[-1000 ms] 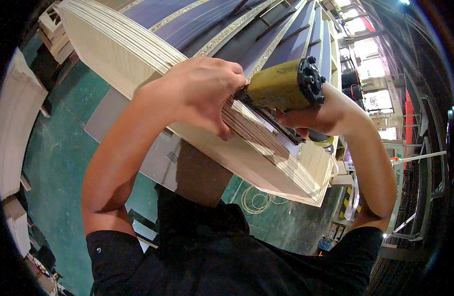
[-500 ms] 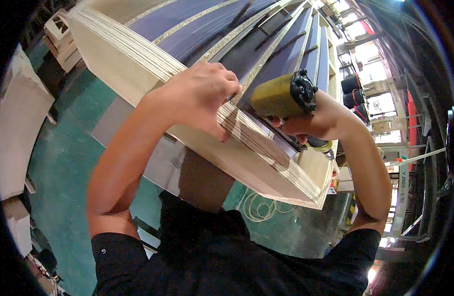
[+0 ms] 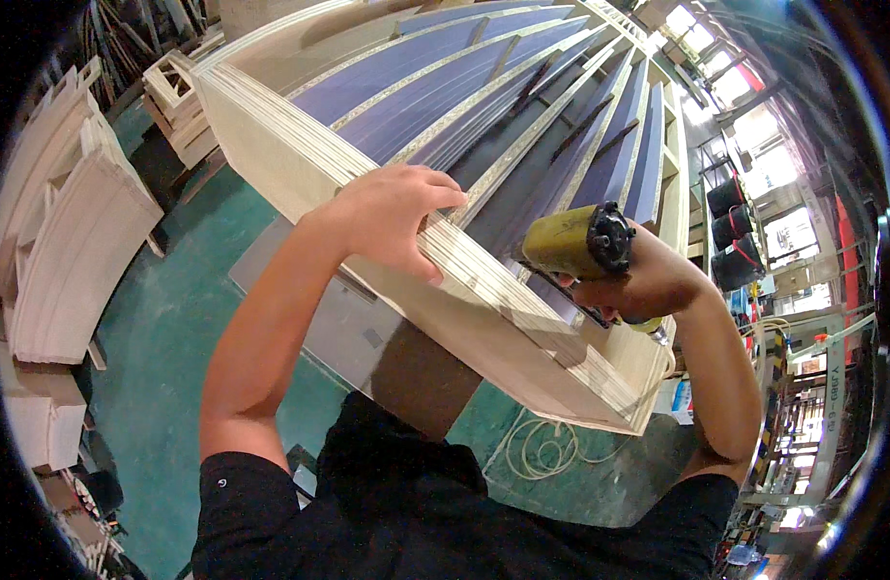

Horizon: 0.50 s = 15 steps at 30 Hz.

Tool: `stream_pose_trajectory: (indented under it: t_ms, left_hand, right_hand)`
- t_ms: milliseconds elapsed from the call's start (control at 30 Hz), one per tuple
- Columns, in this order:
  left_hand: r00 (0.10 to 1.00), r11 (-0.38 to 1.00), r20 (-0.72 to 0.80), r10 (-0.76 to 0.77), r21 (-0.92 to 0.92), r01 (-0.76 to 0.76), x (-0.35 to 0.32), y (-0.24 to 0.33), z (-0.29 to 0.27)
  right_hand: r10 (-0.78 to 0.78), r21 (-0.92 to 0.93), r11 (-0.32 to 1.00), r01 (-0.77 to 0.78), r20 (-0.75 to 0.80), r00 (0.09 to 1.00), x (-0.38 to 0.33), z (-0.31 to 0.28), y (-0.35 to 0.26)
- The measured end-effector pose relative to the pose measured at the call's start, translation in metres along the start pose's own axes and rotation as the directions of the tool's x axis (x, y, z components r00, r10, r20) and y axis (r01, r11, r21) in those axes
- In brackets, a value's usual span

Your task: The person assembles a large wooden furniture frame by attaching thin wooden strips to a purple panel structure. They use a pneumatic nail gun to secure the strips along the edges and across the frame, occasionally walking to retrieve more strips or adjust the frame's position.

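My left hand straddles the top edge of a layered plywood side panel, fingers on the inner side and thumb on the outer face. A yellow and black nail gun is in my right hand, tilted over the inner side of the same panel. My fingers wrap its handle and are partly hidden. A metal hose fitting shows below the hand. The nail gun's nose is hidden behind its body. Inside the big wooden frame run long purple-blue panels divided by pale strips.
Stacked curved plywood pieces stand at the left. A pale coiled hose lies on the green floor under the frame's near corner. A grey board lies below the frame. Black buckets stand at the right.
The view has shifted, so the frame and both arms appear lower and farther right. My left fingers look straighter on the panel edge. The nail gun remains in my right hand.
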<state>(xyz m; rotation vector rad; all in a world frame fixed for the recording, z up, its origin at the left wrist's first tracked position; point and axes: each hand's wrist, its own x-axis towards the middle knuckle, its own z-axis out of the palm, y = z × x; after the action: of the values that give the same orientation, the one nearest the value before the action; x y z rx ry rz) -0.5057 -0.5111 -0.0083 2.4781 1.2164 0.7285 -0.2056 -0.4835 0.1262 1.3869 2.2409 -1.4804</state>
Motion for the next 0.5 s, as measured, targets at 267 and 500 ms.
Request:
stream_pose_trajectory:
  t_ms: [267,500]
  left_hand:
    - [0.965,0.984,-0.191,0.177,0.039,-0.173,-0.006,-0.031,-0.016]
    - [0.995,0.999,0.095,-0.036,0.033,0.033,-0.016,-0.063,-0.038]
  right_hand:
    - [-0.001,-0.087,0.996,-0.003,-0.055,0.998,0.006,0.001,-0.029]
    - [0.061,-0.148,0.986,-0.076,-0.103,0.993,0.058,0.015,-0.093]
